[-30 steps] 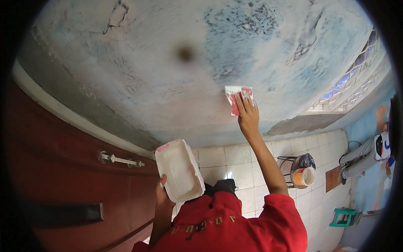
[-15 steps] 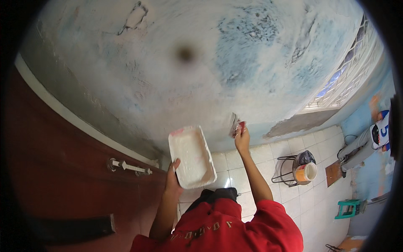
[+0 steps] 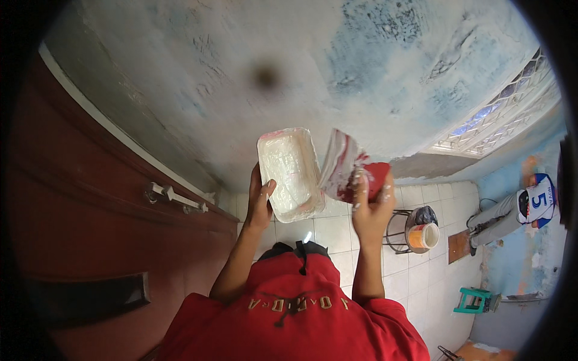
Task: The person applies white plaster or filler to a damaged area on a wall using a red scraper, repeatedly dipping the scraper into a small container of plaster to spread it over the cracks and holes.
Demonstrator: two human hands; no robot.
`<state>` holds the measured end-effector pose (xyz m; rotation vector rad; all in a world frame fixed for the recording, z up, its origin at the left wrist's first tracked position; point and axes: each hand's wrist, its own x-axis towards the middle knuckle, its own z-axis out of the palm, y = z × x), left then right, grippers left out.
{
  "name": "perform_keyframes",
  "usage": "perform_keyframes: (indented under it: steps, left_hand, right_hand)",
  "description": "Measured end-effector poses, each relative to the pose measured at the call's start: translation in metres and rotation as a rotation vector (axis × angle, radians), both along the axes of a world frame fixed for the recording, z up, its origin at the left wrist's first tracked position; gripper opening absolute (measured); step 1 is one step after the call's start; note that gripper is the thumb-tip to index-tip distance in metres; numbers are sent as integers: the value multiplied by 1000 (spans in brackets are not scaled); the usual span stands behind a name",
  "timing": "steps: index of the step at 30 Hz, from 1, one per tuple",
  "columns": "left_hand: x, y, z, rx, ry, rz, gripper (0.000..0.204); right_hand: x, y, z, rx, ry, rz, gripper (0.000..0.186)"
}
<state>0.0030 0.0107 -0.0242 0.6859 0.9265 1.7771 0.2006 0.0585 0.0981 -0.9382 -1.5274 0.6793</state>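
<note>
My left hand [image 3: 259, 204] grips a white rectangular tray [image 3: 263, 157] by its left side, thumb over the rim. Wet-looking white putty [image 3: 292, 174] coats the inside of the tray. In my right hand [image 3: 374, 212] is a red putty knife [image 3: 377, 179], its broad blade tilted up and smeared with white. The blade is close beside the tray's right edge; whether they touch I cannot tell. White spots mark my right fingers. Ahead rises a patchy wall [image 3: 241, 114] in white, grey and pale blue.
A dark red door [image 3: 120, 228] with a handle [image 3: 174, 197] stands at my left. To the right, a round stool [image 3: 398, 230] carries a tub [image 3: 423, 236] and a dark bag. Farther right are a person [image 3: 536, 201], a green step stool [image 3: 473, 300] and a grilled window [image 3: 487, 123].
My right hand has drawn the putty knife back from near the wall and turned it beside the tray. The tray is higher in view, and the view has shifted.
</note>
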Motion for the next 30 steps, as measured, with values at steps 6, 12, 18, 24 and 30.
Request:
perform_keyframes:
  steps: [6, 12, 18, 24, 30]
  left_hand:
    - [25, 15, -20, 63, 119, 10, 75]
    - [56, 30, -30, 132, 207, 19, 80]
    - [83, 41, -43, 53, 177, -128, 75]
    - [130, 56, -55, -40, 162, -205, 73]
    - [178, 75, -56, -68, 138, -205, 73]
  right_hand:
    - [-9, -14, -15, -148, -309, 156, 21]
    - [14, 3, -45, -137, -544, 117, 20]
    - [41, 20, -63, -243, -480, 157, 20]
    - [83, 41, -73, -376, -501, 158, 21]
    - [138, 73, -79, -457, -391, 192, 22]
